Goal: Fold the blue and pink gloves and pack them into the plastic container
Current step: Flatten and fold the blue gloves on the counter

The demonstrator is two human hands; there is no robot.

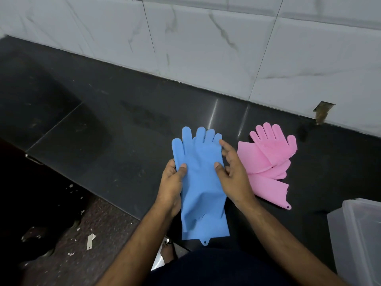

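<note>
1. The blue gloves (201, 182) lie flat near the front edge of the dark countertop (103, 120), fingers toward the wall, cuffs hanging over the front edge — not folded yet, by the look of it.
2. The left hand (172, 186) pinches the left edge, thumb on top. The right hand (233, 174) sits at the right edge, thumb pressing the blue surface and fingers spread loosely; whether it actually grips, I cannot tell.
3. The pink gloves (268, 162) wait just to the right in a loose, rumpled heap — untouched.
4. The plastic container (358, 244) stands at the counter's front right corner, translucent, with nothing visible inside; both folds and the packing look still to come.
5. Smooth, rubbery, floppy material; the pink palm shows fine bristles, and each cuff ends in a small hanging tab.
6. Behind, a white marbled tile wall (206, 48).
</note>
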